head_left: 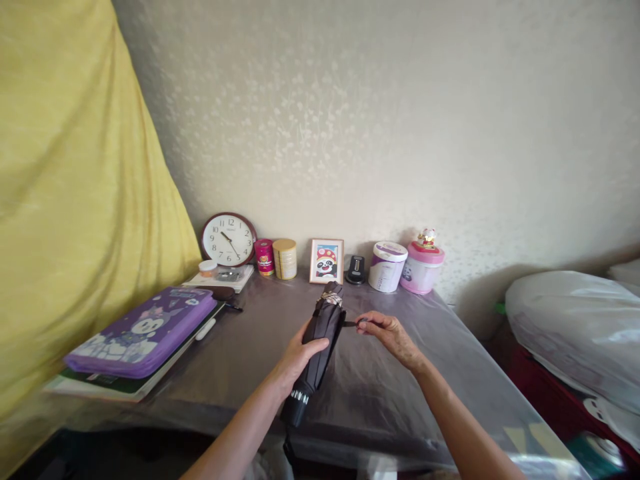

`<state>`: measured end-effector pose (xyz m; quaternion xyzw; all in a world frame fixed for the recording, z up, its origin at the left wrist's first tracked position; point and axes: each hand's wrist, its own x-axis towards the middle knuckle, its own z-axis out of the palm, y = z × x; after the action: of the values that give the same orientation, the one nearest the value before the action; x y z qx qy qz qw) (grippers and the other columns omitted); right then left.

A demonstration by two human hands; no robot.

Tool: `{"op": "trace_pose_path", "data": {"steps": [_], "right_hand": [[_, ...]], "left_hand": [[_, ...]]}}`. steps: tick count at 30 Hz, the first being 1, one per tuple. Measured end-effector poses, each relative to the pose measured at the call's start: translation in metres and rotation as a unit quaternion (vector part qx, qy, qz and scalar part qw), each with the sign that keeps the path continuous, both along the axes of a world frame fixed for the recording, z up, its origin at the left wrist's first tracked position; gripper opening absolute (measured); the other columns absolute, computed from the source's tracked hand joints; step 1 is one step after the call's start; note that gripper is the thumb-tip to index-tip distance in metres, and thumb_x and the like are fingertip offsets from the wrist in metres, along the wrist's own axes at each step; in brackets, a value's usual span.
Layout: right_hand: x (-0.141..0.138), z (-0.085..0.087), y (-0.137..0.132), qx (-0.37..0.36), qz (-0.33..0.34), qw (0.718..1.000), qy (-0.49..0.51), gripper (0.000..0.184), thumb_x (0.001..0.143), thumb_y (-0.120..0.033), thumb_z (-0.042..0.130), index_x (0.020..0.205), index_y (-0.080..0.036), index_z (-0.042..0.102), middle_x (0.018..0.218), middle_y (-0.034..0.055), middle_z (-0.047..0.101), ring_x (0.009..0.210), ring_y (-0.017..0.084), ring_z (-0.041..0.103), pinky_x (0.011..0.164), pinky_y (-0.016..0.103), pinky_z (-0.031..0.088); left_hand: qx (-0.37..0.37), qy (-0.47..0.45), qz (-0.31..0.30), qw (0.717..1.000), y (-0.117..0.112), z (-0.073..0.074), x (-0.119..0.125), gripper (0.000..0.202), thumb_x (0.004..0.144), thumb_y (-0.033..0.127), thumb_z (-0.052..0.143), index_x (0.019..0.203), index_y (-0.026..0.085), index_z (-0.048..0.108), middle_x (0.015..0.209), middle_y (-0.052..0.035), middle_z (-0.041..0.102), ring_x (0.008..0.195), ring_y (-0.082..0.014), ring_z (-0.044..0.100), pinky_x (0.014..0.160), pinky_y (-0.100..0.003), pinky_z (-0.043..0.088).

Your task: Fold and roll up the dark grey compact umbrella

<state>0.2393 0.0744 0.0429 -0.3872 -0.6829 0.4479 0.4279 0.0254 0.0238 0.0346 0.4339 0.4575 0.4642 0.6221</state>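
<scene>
A black folding umbrella (320, 340), furled and tilted, is held over the front part of the table. My left hand (299, 353) is wrapped around its middle, thumb across the top side. The handle (296, 405) points down toward me, with a dark wrist cord hanging below. My right hand (383, 331) pinches the end of the umbrella's short closure strap (350, 324), drawn out to the right of the canopy. Patterned fabric shows near the far tip.
Along the wall stand a round clock (229, 240), a pink tin (265, 257), a yellow canister (285, 259), a panda picture frame (327, 261) and white-purple tub (387, 267). A purple case (145, 330) lies left on books. White plastic-wrapped bundles (575, 327) sit right of the table.
</scene>
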Motion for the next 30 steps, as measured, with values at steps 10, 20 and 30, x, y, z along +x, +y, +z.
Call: {"op": "trace_pose_path", "data": {"steps": [10,20,30], "right_hand": [[0.016,0.012,-0.002,0.125,-0.018,0.988,-0.089,0.016,0.077,-0.036,0.058,0.079,-0.023,0.068,0.086,0.0033,0.062,0.084,0.019,0.055,0.08,0.03,0.041],[-0.016,0.014,-0.006,0.22,0.068,0.966,-0.119,0.021,0.083,-0.033,0.051,0.088,-0.021,0.067,0.086,0.0055,0.061,0.081,0.015,0.057,0.076,0.027,0.045],[-0.032,0.002,-0.004,0.211,0.053,0.966,-0.139,0.016,0.081,-0.027,0.053,0.082,-0.02,0.067,0.076,0.0029,0.062,0.071,0.014,0.058,0.067,0.024,0.045]], "left_hand": [[-0.011,0.012,0.003,1.0,0.002,0.007,-0.001,0.049,0.067,0.028,0.06,0.115,0.02,0.052,0.058,0.0024,0.059,0.047,-0.0128,0.055,0.046,-0.024,0.043],[0.156,0.268,0.01,0.95,0.004,-0.014,0.01,0.062,0.072,0.021,0.053,0.132,0.019,0.037,0.116,-0.0058,0.059,0.101,-0.0196,0.055,0.084,-0.027,0.041],[0.165,0.579,0.0,0.798,-0.005,-0.021,0.019,0.069,0.078,0.029,0.051,0.139,0.021,0.02,0.1,-0.012,0.062,0.085,-0.0254,0.061,0.07,-0.031,0.044]]}}
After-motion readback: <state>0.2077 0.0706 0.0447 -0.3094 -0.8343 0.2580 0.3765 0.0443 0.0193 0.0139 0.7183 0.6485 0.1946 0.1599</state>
